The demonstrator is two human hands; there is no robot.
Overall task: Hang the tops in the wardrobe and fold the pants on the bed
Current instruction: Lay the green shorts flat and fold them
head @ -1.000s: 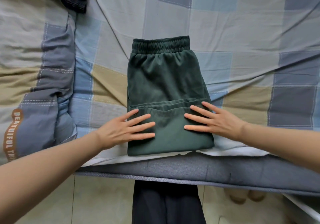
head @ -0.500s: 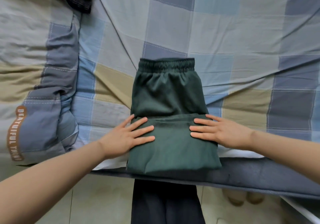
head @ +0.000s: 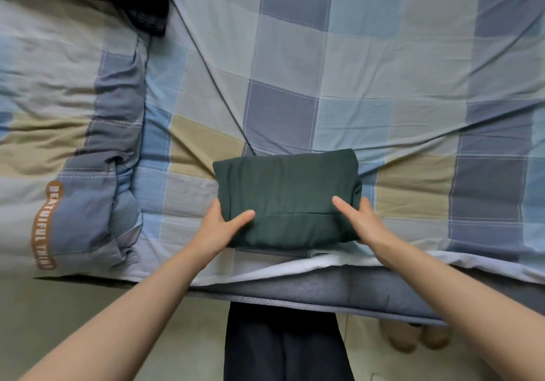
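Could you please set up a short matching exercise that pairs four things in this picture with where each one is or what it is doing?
Column one:
1. green pants
2. left hand
3. dark garment
4. checked sheet

Column two:
A. lies bunched at the top left
B. grips the left end of the bundle
C. folded into a compact bundle near the bed's front edge
D. spread over the bed under everything

Pairs: 1-C, 2-B, 3-A, 4-D

left hand: gripping, thumb on top | right hand: gripping, thumb on top | forearms extended
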